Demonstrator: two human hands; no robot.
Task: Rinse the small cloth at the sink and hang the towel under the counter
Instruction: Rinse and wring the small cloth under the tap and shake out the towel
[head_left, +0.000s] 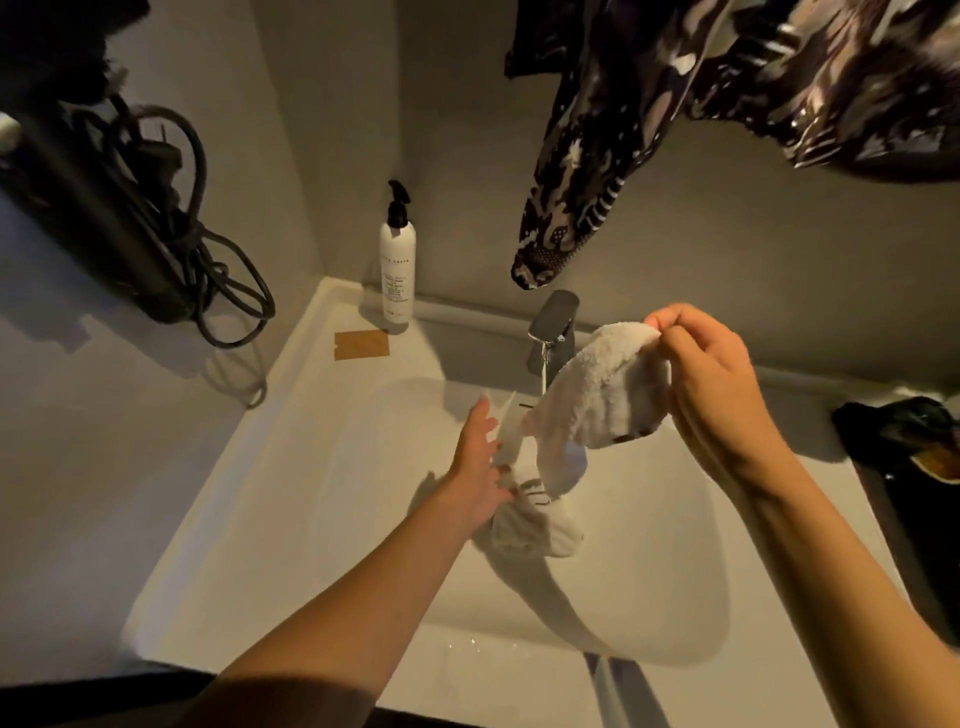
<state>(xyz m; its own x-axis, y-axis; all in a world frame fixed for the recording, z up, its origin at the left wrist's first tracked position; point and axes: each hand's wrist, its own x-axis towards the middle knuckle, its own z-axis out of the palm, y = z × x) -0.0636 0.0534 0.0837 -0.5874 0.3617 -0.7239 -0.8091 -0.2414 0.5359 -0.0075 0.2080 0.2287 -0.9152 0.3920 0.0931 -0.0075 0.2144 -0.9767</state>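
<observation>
The right hand is pinching the top corner of the small white fluffy terry cloth beside the dark faucet, while the left hand, fingers spread, is steadying its bunched lower end over the white sink basin. The cloth is looking limp, probably soaked and heavy; corners are seeming the best hold. Its long axis is slanting from upper right down toward the basin's middle.

surface: white sink counter | on it: pump bottle, tan card, faucet
</observation>
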